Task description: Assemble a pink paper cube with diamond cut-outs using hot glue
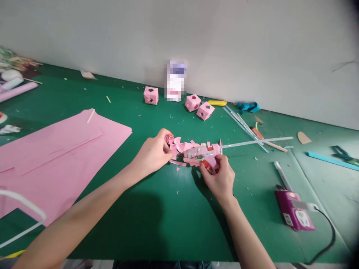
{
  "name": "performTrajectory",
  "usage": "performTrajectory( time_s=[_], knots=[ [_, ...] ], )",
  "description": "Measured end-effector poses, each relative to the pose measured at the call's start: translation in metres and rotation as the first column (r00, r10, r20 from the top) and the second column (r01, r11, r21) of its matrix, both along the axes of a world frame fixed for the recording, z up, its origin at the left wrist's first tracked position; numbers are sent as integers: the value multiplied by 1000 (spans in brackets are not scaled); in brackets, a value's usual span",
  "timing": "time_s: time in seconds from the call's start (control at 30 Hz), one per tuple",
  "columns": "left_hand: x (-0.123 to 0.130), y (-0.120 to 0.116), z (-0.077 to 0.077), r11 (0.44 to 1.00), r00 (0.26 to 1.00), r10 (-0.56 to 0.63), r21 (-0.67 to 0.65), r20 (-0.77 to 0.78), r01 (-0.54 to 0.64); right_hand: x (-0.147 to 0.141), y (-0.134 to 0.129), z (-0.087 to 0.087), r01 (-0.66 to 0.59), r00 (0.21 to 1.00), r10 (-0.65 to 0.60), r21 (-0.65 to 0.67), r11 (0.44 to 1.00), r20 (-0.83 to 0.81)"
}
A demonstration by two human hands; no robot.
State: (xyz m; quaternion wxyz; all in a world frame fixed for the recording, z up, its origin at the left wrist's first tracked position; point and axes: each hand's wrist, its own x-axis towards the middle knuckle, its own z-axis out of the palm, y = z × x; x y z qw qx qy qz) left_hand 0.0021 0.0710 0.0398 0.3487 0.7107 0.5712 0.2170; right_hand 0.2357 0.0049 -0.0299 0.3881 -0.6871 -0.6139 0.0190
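Over a green surface (pixel 112 209), the left hand's (pixel 153 152) grip pinches a curled, cut pink paper piece (pixel 174 146) between thumb and fingers, the paper lying at the fingertips and extending to their right. Just beside it, the tip of a pink glue gun (pixel 199 151) points left toward the paper; the right hand's (pixel 219 175) grip is closed around the gun's handle, below a long translucent glue stick (pixel 252 142) jutting right from its rear.
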Motion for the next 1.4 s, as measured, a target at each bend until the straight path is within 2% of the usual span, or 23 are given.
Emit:
performTrajectory(
  time_s=[0.37,0.6,0.9,1.13,1.4],
  knots=[
    [3,-3,4,999,1000,-18,-45,-16,17,0,2,1,45,999,-48,94,994,23],
    [2,-3,6,999,1000,-15,-40,7,15,0,1,0,12,1000,-11,38,999,-6],
    [3,-4,7,997,1000,-31,-73,-1,31,-1,2,3,81,997,-80,46,996,-21],
    [2,-4,7,998,1000,-25,-58,7,25,-1,2,3,39,998,-40,-4,999,-50],
    [3,-4,8,998,1000,-26,-51,-6,25,-1,2,3,61,995,-61,-12,998,-72]
  ],
)
